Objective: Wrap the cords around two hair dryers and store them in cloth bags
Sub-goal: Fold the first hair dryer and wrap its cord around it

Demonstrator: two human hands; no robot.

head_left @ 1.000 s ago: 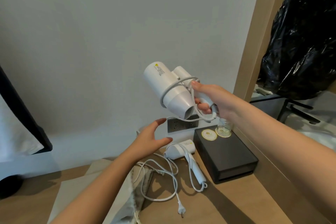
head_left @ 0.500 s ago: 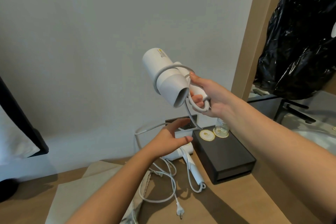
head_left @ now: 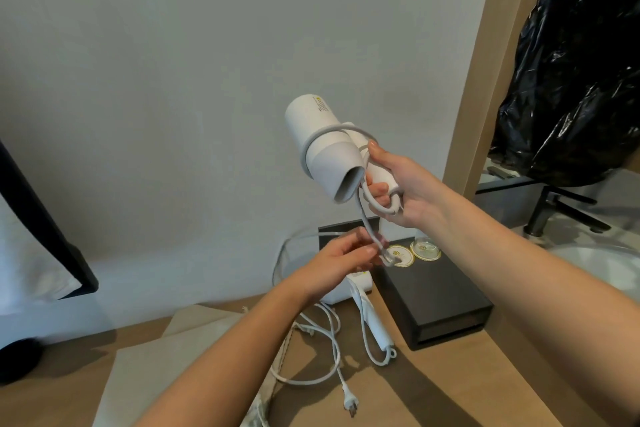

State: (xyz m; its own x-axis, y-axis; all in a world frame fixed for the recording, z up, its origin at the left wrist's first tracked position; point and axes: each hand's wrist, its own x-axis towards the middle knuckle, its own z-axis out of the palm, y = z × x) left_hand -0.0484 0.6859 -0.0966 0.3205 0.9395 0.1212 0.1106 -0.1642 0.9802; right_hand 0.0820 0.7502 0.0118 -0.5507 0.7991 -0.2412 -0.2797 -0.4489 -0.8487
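My right hand (head_left: pixel 403 184) holds a white hair dryer (head_left: pixel 322 146) up in the air by its folded handle, nozzle pointing down toward me. Its grey cord (head_left: pixel 367 215) loops once around the barrel and hangs down to my left hand (head_left: pixel 341 262), which pinches it just below. A second white hair dryer (head_left: pixel 363 305) lies on the wooden counter, its cord (head_left: pixel 329 350) sprawled loose with the plug (head_left: pixel 349 404) near the front. Beige cloth bags (head_left: pixel 166 357) lie flat at the lower left.
A black box (head_left: pixel 440 302) with two round coasters and a glass stands against the wall at right. Beyond a wooden frame are a sink with a dark tap (head_left: pixel 554 208) and a black plastic bag (head_left: pixel 581 55). A dark-edged white object (head_left: pixel 31 253) is at far left.
The raised dryer has turned its nozzle toward me. My left hand rose from the counter and took hold of the hanging cord below the dryer.
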